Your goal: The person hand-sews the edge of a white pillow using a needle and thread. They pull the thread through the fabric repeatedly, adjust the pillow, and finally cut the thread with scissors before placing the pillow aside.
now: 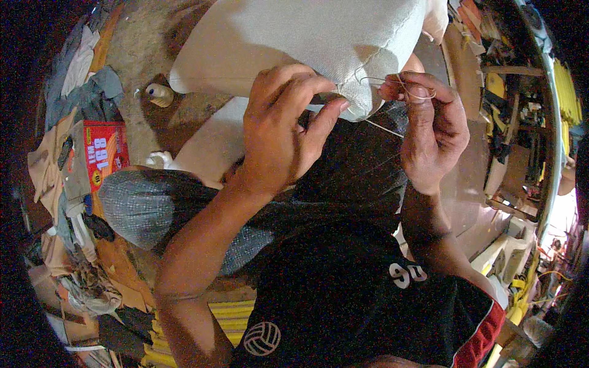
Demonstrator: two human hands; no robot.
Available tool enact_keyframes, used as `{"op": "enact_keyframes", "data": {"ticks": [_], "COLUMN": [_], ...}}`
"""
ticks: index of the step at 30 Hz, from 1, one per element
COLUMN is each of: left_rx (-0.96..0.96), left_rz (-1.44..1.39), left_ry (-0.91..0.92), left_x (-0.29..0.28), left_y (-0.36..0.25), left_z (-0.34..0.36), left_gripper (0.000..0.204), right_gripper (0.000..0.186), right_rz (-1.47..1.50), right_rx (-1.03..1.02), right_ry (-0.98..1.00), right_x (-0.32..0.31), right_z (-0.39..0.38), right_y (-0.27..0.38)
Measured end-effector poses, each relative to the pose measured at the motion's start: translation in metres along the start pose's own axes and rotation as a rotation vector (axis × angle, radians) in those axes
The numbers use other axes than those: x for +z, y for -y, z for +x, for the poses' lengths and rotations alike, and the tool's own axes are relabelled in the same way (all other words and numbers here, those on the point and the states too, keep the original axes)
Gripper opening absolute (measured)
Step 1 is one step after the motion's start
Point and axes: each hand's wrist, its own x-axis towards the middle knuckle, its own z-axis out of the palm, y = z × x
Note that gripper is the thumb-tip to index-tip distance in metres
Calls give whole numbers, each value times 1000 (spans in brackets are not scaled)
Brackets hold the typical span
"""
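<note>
A pale grey woven cushion (pixel 294 30) fills the upper middle, with a seam running to its near right corner. My left hand (pixel 282 129) is at the cushion's lower edge beside that corner, fingers bent, thumb and index tips apart with nothing visible held. My right hand (pixel 432 129), right of the corner, pinches a looped pale thread (pixel 423 97) between thumb and fingers; whether a needle is among them is unclear. A straight pale strand runs diagonally below the corner. My patterned trouser leg (pixel 141 202) lies beneath my arms.
A thread spool (pixel 158 93) stands on the floor at left, near a red box (pixel 104 153) and piles of cloth and cardboard scraps (pixel 52 165). Wooden frames (pixel 509 153) and cluttered materials line the right side. Yellow ridged material (pixel 172 331) lies at lower left.
</note>
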Motion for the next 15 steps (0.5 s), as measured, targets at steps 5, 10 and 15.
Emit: {"op": "enact_keyframes", "data": {"ticks": [5,10,15], "left_rx": [-35,-85,-99], "left_rz": [32,-9,26], "left_ry": [20,30,14], "left_x": [-2,-4,-4], "left_y": [1,-1,-4], "left_z": [-1,2,2], "left_gripper": [21,18,18], "right_gripper": [11,10,12], "right_rz": [-30,-9,-74], "right_rx": [-28,-74,-110], "right_ry": [-7,-1,43], "right_x": [6,8,9], "right_z": [1,-5,-7], "right_y": [0,-9,-10]}}
